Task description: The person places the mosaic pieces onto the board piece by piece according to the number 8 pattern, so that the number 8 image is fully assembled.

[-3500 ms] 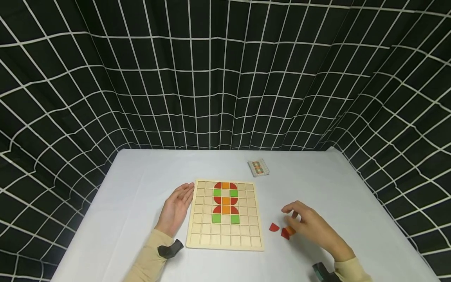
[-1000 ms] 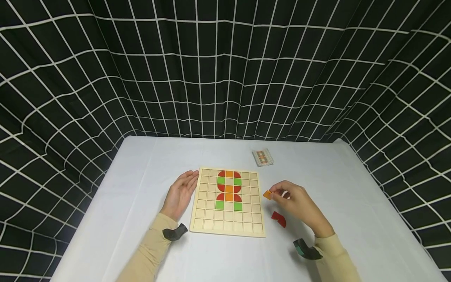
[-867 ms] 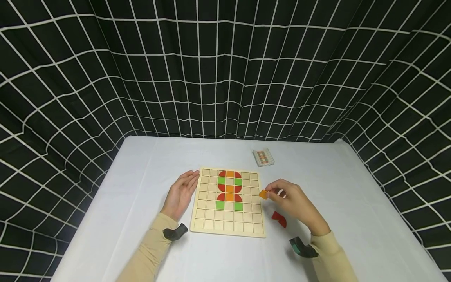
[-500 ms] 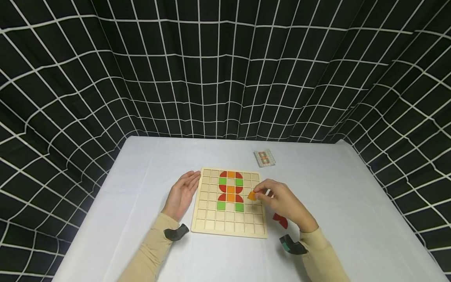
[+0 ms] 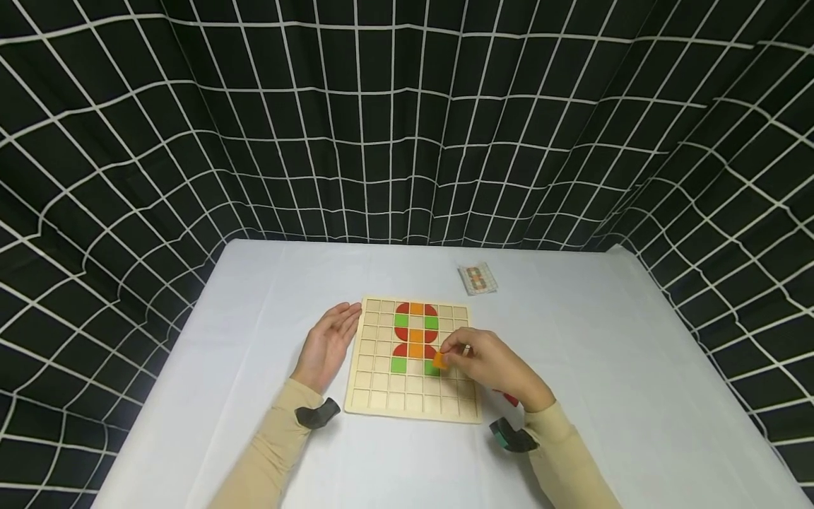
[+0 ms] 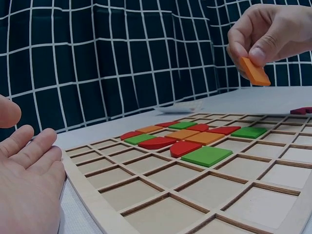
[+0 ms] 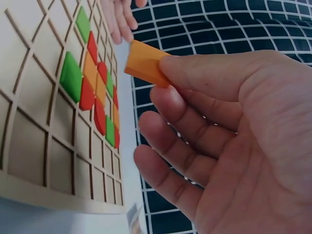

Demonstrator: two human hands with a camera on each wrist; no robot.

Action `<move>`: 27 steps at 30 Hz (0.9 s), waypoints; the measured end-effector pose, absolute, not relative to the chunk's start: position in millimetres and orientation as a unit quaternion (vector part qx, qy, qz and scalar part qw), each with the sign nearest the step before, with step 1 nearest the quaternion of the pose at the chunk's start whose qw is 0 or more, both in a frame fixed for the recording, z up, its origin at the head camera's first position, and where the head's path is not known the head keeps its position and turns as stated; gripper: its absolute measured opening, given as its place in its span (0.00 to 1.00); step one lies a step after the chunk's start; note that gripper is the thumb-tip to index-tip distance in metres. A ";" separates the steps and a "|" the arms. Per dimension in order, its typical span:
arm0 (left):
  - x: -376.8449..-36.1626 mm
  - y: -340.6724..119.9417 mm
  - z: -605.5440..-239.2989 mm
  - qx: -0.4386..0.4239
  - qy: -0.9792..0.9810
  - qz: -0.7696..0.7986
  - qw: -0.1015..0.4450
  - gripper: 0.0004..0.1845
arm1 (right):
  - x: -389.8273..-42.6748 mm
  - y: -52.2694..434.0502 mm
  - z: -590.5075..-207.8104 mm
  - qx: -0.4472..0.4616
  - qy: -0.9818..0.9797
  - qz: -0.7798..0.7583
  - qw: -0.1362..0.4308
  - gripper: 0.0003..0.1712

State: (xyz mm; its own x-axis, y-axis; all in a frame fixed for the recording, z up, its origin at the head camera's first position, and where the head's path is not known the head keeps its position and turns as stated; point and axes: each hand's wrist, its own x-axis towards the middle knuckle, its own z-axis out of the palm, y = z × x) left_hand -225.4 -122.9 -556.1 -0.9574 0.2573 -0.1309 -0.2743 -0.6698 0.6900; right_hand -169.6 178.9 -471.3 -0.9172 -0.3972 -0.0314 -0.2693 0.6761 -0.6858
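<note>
Between thumb and fingertip, my right hand (image 5: 486,359) pinches an orange square tile (image 7: 146,63), held above the wooden grid board (image 5: 378,401). In the left wrist view the tile hangs tilted and clear of the board. Red, orange and green tiles fill a pattern in the board's middle columns; a green tile (image 6: 207,156) sits at its near end. My left hand (image 5: 326,346) lies along the board's left edge, palm up, fingers straight and fingertips at the rim. Red pieces (image 5: 511,399) lie right of the board, mostly hidden by my right hand.
A small stack of pattern cards (image 5: 478,278) lies beyond the board's far right corner. The white tabletop (image 5: 604,339) reaches up to a black curtain with a white grid (image 5: 356,127).
The right hand picked up the orange tile from beside the red pieces and carried it leftward over the board. The left hand keeps its place at the board's edge.
</note>
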 end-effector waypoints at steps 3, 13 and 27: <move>-226.5 -121.7 -555.3 -0.013 0.377 0.914 0.148 0.25 | -171.0 178.9 -471.7 -0.184 0.910 -0.358 0.098 0.03; -223.9 -122.1 -553.4 -0.017 0.377 0.913 0.154 0.27 | -170.5 181.7 -478.7 -0.200 0.907 -0.360 0.092 0.02; -222.6 -122.3 -551.1 -0.018 0.374 0.914 0.155 0.26 | -171.0 174.6 -489.4 -0.201 0.906 -0.351 0.123 0.04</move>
